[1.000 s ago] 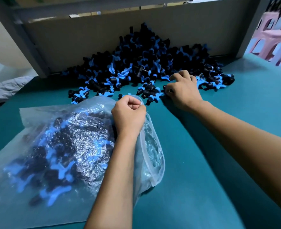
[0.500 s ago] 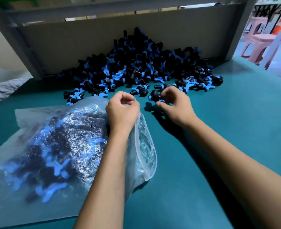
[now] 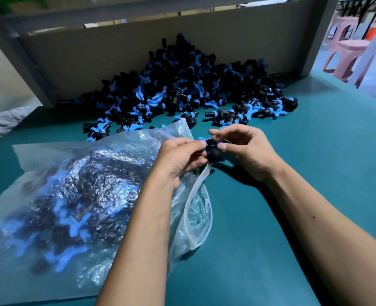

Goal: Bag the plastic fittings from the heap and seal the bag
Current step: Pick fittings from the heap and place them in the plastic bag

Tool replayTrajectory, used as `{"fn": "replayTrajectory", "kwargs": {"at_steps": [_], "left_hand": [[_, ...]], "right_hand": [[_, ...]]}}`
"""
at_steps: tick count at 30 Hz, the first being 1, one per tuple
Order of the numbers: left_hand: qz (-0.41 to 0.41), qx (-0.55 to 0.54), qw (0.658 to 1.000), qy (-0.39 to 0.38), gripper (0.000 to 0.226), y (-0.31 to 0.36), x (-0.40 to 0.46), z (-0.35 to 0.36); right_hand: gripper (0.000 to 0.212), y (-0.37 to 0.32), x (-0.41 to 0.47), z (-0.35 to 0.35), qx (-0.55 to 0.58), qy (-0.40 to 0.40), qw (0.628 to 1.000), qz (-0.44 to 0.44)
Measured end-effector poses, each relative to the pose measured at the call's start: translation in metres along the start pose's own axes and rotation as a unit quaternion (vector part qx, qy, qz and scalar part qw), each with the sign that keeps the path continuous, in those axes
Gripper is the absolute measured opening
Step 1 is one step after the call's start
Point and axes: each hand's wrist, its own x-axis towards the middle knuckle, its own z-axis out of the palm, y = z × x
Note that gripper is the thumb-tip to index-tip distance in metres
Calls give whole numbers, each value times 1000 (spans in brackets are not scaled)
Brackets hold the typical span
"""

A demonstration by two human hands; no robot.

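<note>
A heap of black and blue plastic fittings [image 3: 182, 85] lies against the cardboard wall at the back of the teal table. A clear plastic zip bag [image 3: 72, 206], holding several fittings, lies at the left with its mouth [image 3: 199, 208] open toward the right. My right hand [image 3: 244, 151] pinches a black fitting with a blue handle [image 3: 211, 149] right at the upper end of the bag's mouth. My left hand [image 3: 178, 157] grips the bag's upper rim, and its fingertips touch the same fitting.
A cardboard panel [image 3: 116, 51] in a grey frame closes off the table's back. Pink plastic stools [image 3: 348, 56] stand beyond the right edge. Grey cloth [image 3: 3, 122] lies off the left edge. The teal tabletop [image 3: 315, 173] stretches bare to the right.
My right hand picked fittings from the heap's front edge and carried them back to the bag's mouth. My left hand lifted the bag's rim and now meets the fitting.
</note>
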Motion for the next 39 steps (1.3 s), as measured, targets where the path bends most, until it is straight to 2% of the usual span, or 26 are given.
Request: {"fn": "replayTrajectory", "kwargs": {"at_steps": [2, 4, 8, 15, 19, 21, 23, 27, 30, 34, 35, 39], "left_hand": [[13, -16, 1000, 0, 5, 0, -2, 0], [36, -36, 999, 1, 11, 0, -3, 2], [66, -36, 997, -4, 16, -3, -2, 4], [89, 12, 996, 27, 17, -9, 2, -2], [102, -1, 994, 46, 8, -5, 5, -11], [102, -7, 994, 41, 6, -2, 4, -14], [105, 0, 994, 37, 8, -2, 2, -13], [122, 66, 990, 10, 15, -8, -2, 0], [118, 67, 991, 19, 16, -8, -1, 2], [110, 24, 993, 41, 15, -4, 3, -8], [111, 21, 993, 44, 15, -4, 3, -9], [116, 24, 987, 111, 10, -8, 7, -3]], "right_hand": [[40, 2, 2, 0, 1, 53, 999, 10], [39, 4, 3, -1, 26, 98, 994, 37], [27, 3, 5, 0, 59, 85, 992, 71], [24, 0, 3, 5, -18, 68, 996, 50], [19, 1, 5, 5, 80, 157, 981, 82], [19, 1, 6, 4, 105, 172, 975, 92], [21, 0, 5, 5, 100, 164, 977, 90], [21, -2, 1, 9, 35, 83, 994, 70], [21, -1, 1, 8, 28, 75, 994, 68], [11, 4, 6, 4, 95, 199, 973, 70], [9, 6, 7, 4, 73, 221, 971, 60], [11, 11, 4, 14, -182, 261, 948, -26]]}}
